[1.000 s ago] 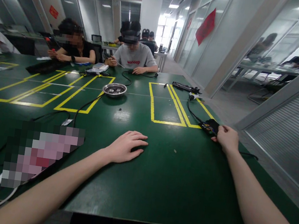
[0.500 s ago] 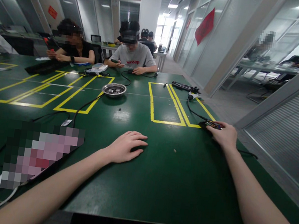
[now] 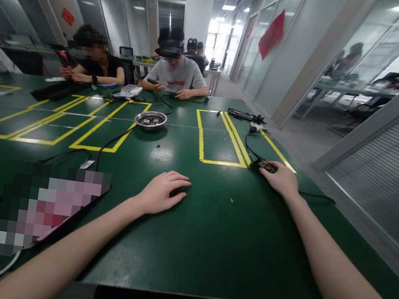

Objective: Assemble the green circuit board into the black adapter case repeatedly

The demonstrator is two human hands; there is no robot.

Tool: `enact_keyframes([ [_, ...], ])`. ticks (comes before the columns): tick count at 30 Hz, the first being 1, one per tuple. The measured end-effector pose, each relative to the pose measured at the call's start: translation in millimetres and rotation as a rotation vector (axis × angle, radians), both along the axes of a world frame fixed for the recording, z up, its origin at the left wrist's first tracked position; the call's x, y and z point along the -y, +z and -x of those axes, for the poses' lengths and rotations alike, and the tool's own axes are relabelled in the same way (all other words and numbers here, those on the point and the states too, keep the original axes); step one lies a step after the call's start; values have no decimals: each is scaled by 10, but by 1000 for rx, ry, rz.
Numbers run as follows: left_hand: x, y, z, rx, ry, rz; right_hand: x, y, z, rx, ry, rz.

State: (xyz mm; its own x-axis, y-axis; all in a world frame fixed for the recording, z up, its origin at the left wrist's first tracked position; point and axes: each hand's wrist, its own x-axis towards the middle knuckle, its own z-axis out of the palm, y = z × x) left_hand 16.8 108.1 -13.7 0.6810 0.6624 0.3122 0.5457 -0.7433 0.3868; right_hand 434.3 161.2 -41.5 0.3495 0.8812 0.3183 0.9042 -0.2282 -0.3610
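Head view: right hand (image 3: 280,179) covers the near end of a small black device (image 3: 264,166) beside the yellow tape (image 3: 223,163); whether its fingers pinch it is unclear. Left hand (image 3: 159,195) lies flat on the table (image 3: 209,240), fingers loosely spread, seemingly bracing.

**Head camera, aimed forward and down**

It rides on the person's head at the near edge of the green table with yellow taped rectangles (image 3: 210,230), facing along the tabletop and tilted down. Both bare forearms fill the close foreground, left hand (image 3: 159,196) and right hand (image 3: 280,180). A seated person in a grey T-shirt (image 3: 178,74) opposite looks far off.
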Motion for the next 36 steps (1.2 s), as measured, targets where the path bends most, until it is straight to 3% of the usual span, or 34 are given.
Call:
enact_keyframes([
  [2, -6, 67, 20, -8, 107, 20, 22, 49, 268, -36, 70, 49],
  [6, 52, 256, 105, -253, 361, 136, 127, 53, 838, -102, 435, 9],
  [9, 166, 398, 267, -513, 436, 129, 262, 58, 1184, -155, 711, -15],
  [11, 236, 484, 428, -643, 474, 33, 360, 95, 1343, -177, 851, 9],
  [14, 273, 601, 716, -749, 533, -45, 497, 174, 1489, -195, 998, 39],
  [16, 254, 662, 913, -815, 573, 32, 579, 213, 1557, -204, 1069, 55],
  [23, 228, 744, 1397, -737, 662, 237, 811, 217, 1801, -195, 1205, 100],
  [29, 264, 759, 1651, -648, 666, 201, 892, 209, 1881, -183, 1144, 96],
  [36, 231, 765, 2050, -594, 762, 291, 1057, 175, 2089, -210, 1070, 66],
])
